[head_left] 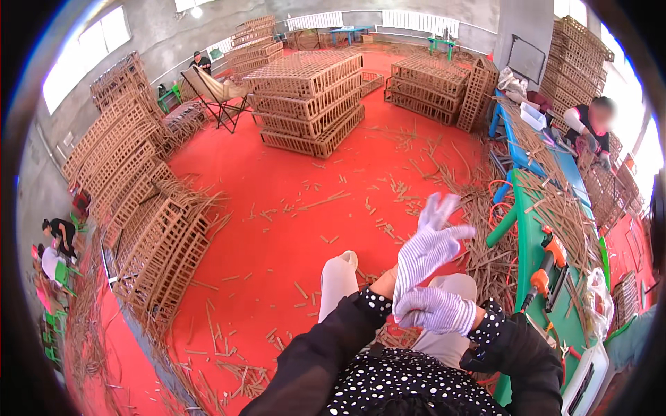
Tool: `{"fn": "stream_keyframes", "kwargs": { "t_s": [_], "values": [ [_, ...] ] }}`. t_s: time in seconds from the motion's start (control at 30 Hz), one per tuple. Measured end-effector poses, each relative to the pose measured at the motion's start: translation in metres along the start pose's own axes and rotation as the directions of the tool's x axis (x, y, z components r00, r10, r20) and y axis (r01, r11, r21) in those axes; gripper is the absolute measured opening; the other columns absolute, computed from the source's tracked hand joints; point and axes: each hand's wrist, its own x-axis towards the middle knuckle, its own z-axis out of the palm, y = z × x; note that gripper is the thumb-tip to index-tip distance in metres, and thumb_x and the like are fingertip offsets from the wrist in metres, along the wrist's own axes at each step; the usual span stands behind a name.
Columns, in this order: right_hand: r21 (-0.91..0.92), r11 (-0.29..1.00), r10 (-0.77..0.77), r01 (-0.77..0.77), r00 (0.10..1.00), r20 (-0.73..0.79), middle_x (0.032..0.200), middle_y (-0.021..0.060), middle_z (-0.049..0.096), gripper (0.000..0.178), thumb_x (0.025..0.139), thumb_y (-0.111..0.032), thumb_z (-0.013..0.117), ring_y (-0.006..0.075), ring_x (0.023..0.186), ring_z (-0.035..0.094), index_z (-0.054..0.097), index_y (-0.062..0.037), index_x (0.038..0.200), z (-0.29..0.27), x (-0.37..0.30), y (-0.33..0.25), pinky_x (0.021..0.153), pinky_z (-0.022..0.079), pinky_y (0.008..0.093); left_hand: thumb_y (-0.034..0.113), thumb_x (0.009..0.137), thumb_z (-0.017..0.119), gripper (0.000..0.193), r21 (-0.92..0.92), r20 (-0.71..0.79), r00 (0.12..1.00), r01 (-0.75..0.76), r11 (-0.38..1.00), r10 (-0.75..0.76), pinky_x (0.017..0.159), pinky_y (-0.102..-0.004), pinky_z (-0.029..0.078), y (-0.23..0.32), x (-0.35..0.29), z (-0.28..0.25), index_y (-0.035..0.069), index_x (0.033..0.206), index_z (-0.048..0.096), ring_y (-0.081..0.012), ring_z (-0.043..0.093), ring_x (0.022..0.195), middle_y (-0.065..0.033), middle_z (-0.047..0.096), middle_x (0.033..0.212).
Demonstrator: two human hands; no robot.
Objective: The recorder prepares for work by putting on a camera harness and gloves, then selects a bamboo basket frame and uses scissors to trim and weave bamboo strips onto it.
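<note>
Both my hands wear white work gloves with thin purple-grey stripes. My left hand (429, 248) is raised in front of my lap, its fingers stretched and spread with nothing in them. At that wrist, my right hand (440, 310) is closed on the cuff of the left glove (404, 288). Some glove fingertips look blurred. Below the hands are my light-trousered knees (338, 277). To the right, on a green table (531, 201), lies an orange-and-black power tool (544, 267), apart from both hands.
Brown strips (485, 263) are heaped beside the green table; offcuts litter the red floor (277, 194). Slatted brown crates (305, 104) stand stacked ahead and along the left (163, 256). A co-worker (593, 132) sits beyond the blue table (517, 149). Other people sit farther off.
</note>
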Motion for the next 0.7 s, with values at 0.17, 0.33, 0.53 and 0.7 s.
{"fn": "stream_keyframes", "kwargs": {
  "t_s": [0.17,0.33,0.53,0.7],
  "values": [
    [0.063,0.996,-0.054,0.055,0.998,-0.008,0.083,0.0062,0.057,0.013,0.077,0.003,0.057,0.0185,0.077,0.057,0.057,-0.0038,0.088,-0.003,0.013,0.002,0.069,0.047,0.0285,0.028,0.086,0.053,0.071,-0.728,-0.035,0.563,0.552,0.407,-0.826,0.098,-0.0439,0.028,0.009,-0.007,-0.006,0.011,0.138,0.008,-0.0259,0.038,0.118,-0.0185,0.053,0.113],
    [-0.054,0.987,-0.149,0.149,0.989,0.001,0.083,0.006,0.058,0.013,0.078,-0.002,0.057,0.0199,0.078,0.058,0.058,-0.0052,0.091,-0.002,0.008,0.028,0.071,0.048,0.0291,0.025,0.078,0.063,0.068,0.744,0.032,0.994,0.045,0.666,-0.104,0.096,-0.0476,0.029,-0.002,-0.018,-0.019,0.012,0.133,0.026,-0.0271,0.044,0.112,-0.0156,0.059,0.097],
    [-0.767,0.609,-0.07,0.202,0.977,0.202,0.082,0.0052,0.056,0.02,0.075,-0.027,0.059,0.0223,0.081,0.055,0.057,-0.0117,0.088,-0.033,-0.016,0.087,0.075,0.042,0.0355,0.044,0.069,0.066,0.096,0.522,-0.053,0.738,0.595,0.611,-0.673,0.1,-0.044,0.026,-0.031,-0.051,-0.017,0.006,0.137,0.009,-0.0372,0.018,0.128,-0.0256,-0.011,0.139],
    [-0.938,0.338,0.295,-0.084,0.955,0.021,0.094,0.0021,0.055,0.037,0.073,-0.045,0.057,0.0204,0.098,0.048,0.057,-0.0147,0.093,-0.068,-0.077,0.138,0.087,0.032,0.0423,0.046,0.069,0.063,0.094,0.846,-0.29,0.542,0.531,0.054,-0.789,0.099,-0.0449,0.028,-0.061,-0.12,-0.06,0.01,0.137,0.009,-0.0341,0.025,0.126,-0.0214,-0.001,0.141]
  ]
}}
